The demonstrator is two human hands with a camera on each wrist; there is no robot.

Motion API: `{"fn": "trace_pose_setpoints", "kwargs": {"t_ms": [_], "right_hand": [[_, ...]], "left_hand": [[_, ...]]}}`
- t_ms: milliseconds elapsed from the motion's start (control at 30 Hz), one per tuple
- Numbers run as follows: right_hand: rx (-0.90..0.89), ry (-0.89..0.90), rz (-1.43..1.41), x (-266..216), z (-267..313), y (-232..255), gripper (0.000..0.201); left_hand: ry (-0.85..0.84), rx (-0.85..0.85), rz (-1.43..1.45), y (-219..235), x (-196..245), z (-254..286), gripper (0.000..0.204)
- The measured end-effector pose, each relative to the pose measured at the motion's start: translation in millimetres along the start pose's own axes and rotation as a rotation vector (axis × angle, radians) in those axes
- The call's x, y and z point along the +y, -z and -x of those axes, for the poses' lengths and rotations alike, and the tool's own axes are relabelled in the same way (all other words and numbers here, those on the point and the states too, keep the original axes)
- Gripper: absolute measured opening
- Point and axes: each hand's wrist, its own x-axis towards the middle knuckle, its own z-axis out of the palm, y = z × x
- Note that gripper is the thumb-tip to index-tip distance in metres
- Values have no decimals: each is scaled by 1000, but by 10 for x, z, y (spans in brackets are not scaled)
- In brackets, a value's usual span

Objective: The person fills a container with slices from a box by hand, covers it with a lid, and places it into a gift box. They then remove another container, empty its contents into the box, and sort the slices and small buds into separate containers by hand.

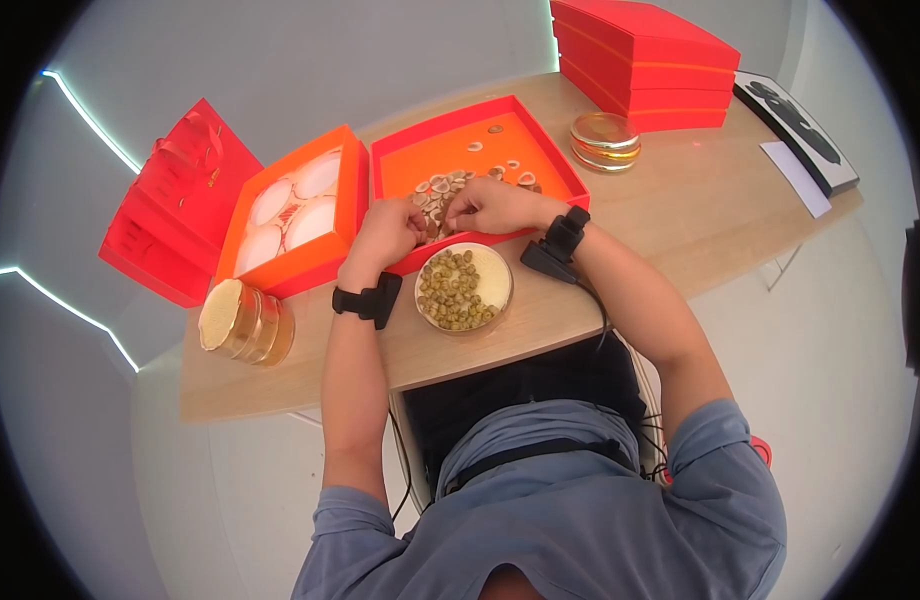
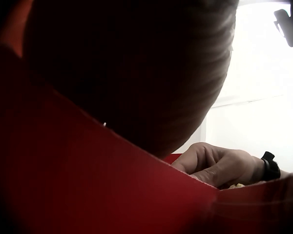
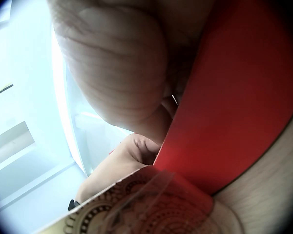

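Note:
Both hands reach over the near wall of a shallow red box (image 1: 557, 208) with an orange inside. Dried brown slices (image 1: 442, 186) with pale rims lie heaped along its near side. My left hand (image 1: 386, 232) has its fingers bent down at the left edge of the heap. My right hand (image 1: 495, 205) lowers its thumb and fingers among the slices, close beside the left fingertips. Whether either hand grips a slice I cannot tell; the box wall hides the fingertips in both wrist views. Just in front stands a round clear container (image 1: 466, 290) with greenish-brown buds over a pale yellow layer.
To the left are an orange-red box (image 1: 352, 200) with round white-lidded containers, a red gift bag (image 1: 165, 215) and stacked clear jars (image 1: 248, 322). Behind right stand clear round lids (image 1: 605, 142) and stacked red boxes (image 1: 640, 65). A black-and-white flat box (image 1: 800, 125) lies at the right edge.

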Motion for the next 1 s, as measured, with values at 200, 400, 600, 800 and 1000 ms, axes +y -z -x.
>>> {"fn": "trace_pose_setpoints", "kwargs": {"t_ms": [200, 400, 600, 800, 1000], "right_hand": [[11, 47, -1, 16, 6, -6, 14], [-24, -14, 79, -17, -5, 29, 15], [16, 33, 22, 46, -2, -6, 14], [-19, -21, 54, -15, 6, 20, 14], [103, 41, 35, 121, -26, -18, 17]], "left_hand": [[-1, 15, 238, 120, 161, 108, 10], [-159, -93, 440, 136, 348, 195, 6], [-194, -148, 419, 96, 329, 201, 7], [-148, -46, 437, 90, 285, 175, 6], [-79, 4, 90, 77, 146, 120, 14]]}}
